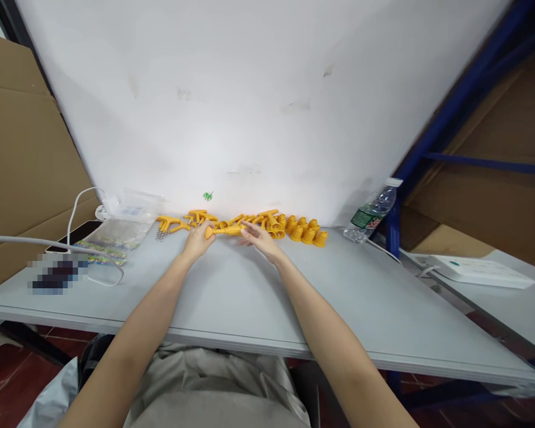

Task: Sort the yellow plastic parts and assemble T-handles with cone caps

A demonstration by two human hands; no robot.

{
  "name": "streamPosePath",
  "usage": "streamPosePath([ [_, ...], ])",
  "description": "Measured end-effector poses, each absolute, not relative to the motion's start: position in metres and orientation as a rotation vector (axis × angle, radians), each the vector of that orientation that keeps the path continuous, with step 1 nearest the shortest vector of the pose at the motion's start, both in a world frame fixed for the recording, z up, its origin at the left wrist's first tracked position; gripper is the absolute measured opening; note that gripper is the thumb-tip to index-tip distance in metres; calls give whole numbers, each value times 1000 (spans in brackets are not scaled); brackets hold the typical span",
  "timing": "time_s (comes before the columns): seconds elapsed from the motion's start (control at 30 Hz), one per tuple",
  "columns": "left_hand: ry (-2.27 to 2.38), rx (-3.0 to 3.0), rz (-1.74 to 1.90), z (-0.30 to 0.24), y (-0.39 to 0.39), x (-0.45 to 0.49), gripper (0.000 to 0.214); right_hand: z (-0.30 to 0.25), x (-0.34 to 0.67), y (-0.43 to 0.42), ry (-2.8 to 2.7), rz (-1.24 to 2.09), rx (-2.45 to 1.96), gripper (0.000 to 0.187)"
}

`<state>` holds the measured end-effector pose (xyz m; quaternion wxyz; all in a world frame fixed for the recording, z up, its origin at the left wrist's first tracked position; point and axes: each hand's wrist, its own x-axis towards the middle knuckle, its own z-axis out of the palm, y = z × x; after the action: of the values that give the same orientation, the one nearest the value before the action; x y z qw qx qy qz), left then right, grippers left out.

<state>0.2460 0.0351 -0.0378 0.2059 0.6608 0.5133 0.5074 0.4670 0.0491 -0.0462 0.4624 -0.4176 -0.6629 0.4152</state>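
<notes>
Both my hands meet over the table at a long yellow plastic piece (230,230), held level. Its left end, shaped like a handle, is in the closed fingers of my left hand (198,242). My right hand (262,239) has its fingers around the right end, slightly blurred, with the contact partly hidden. Behind my left hand lie several yellow T-shaped handles (166,223), some with shiny metal spiral tips (159,235). Several yellow cup-shaped caps (307,235) stand to the right of my right hand, and more yellow parts (249,219) lie behind it.
A white panel (249,119) rises behind the grey table (241,297). Clear plastic bags (120,229), a white cable (71,217) and a dark phone-like slab (82,232) lie left. A water bottle (372,214) leans right, near a blue post (393,238) and a white power strip (481,270).
</notes>
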Motion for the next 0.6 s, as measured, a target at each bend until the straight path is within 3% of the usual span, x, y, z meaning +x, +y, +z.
streamPosePath([
  [0.33, 1219, 1800, 1424, -39, 32, 246, 29, -49, 469, 51, -1587, 1084, -973, 56],
  [0.6, 1252, 2023, 1323, -41, 34, 244, 18, -47, 470, 50, -1551, 1129, -1014, 53],
])
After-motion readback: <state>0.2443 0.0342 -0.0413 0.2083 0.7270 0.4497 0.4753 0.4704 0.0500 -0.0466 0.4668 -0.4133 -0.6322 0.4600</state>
